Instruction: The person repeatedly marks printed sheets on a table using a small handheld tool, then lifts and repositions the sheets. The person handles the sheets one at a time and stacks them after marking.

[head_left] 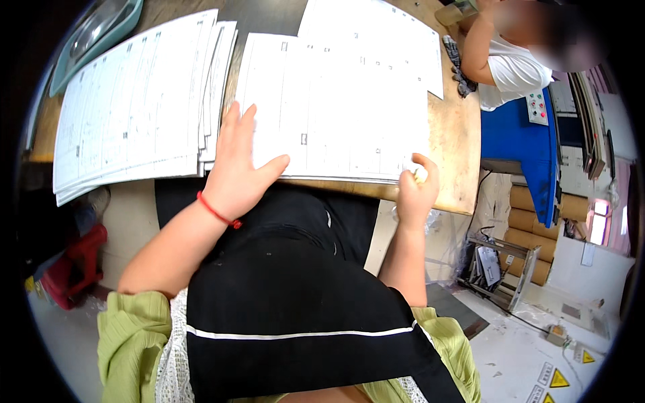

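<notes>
A stack of large white printed sheets (342, 114) lies in front of me at the table's near edge. My left hand (238, 161), with a red cord round its wrist, rests at the left edge of this stack. Its fingers are stretched out and the thumb stands apart. At the stack's near right corner my right hand (418, 191) is curled, thumb and forefinger closed round a small pale-yellow thing (420, 175) whose kind I cannot make out. Another pile of printed sheets (134, 111) lies on the left, its right edges uneven.
More sheets (396, 33) lie farther back on the wooden table (460, 154). A teal tray (101, 40) stands at the far left. At the far right is another person (514, 67), beside a blue machine (510, 134). A red stool (80, 265) stands below left.
</notes>
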Demonstrator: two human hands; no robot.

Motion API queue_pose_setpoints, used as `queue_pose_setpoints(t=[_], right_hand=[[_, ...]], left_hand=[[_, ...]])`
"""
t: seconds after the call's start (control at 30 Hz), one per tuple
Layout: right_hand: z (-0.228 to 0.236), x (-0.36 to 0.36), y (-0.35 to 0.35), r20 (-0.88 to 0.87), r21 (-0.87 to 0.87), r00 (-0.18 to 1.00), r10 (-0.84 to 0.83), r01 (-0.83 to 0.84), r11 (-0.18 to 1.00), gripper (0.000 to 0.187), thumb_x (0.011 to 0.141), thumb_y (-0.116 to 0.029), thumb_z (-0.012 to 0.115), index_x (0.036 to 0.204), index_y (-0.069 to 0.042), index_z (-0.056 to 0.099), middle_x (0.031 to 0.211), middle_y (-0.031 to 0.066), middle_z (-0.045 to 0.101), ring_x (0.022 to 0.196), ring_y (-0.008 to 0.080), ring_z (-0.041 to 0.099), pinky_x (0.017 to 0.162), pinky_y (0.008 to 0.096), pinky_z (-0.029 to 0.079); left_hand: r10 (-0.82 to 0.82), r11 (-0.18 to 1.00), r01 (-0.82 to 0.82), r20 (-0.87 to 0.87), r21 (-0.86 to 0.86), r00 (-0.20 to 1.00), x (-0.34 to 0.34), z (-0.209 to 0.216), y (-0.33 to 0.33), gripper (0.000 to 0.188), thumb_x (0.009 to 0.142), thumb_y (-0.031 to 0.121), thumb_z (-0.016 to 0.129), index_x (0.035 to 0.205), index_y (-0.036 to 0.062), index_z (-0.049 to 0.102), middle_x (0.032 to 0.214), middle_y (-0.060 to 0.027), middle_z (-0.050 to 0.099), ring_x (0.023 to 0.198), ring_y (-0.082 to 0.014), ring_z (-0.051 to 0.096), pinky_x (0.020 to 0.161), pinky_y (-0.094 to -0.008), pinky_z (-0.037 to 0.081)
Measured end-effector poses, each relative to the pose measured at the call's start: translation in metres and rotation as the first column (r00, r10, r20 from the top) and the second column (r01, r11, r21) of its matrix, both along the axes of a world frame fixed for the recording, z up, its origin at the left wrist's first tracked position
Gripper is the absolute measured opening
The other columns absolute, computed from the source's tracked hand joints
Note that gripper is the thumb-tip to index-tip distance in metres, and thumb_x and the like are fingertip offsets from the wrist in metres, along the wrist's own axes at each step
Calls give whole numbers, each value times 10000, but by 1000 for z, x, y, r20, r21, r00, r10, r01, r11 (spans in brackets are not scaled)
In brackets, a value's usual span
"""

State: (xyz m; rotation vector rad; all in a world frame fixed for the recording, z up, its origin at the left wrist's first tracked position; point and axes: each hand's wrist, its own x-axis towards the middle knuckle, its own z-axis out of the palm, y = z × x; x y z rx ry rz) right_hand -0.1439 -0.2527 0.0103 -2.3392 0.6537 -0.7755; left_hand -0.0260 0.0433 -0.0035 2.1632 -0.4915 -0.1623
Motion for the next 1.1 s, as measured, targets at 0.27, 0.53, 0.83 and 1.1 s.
queue_pose_setpoints(t=[0.27,0.53,0.83,1.1], right_hand=[[-4,-26,-40,-476,-1,843,-249,282,959,623,787,-247,634,1316,75,566,1365,247,533,1232,388,557,1046,414,448],[-7,-31,-40,-379,92,895,-235,290,953,512,763,-205,639,1209,46,627,1301,212,566,1190,367,575,1019,408,462],[-1,-36,-32,-258,69,951,-170,194,979,454,771,-125,630,1200,25,631,1236,204,599,1174,357,578,1023,404,460],[9,-5,-13,8,377,997,73,-70,924,406,774,-8,578,1173,15,647,1251,146,607,1145,274,579,1021,370,438]], left_hand=[[-58,851,-275,-601,-448,797,11,32,10,799,898,165,641,1547,-79,244,1569,-271,328,1478,-325,300,1199,-381,256],[-154,778,-315,-650,-544,744,16,33,23,474,937,25,616,1385,-62,489,1221,-154,655,1092,-172,623,958,-310,494],[561,770,-582,157,261,813,130,-31,245,458,962,264,629,1308,-35,594,1100,-213,702,1012,-272,675,906,-357,509],[683,552,-734,289,396,670,161,-48,448,468,978,354,596,1283,2,647,1182,-214,702,1079,-317,676,951,-377,500]])
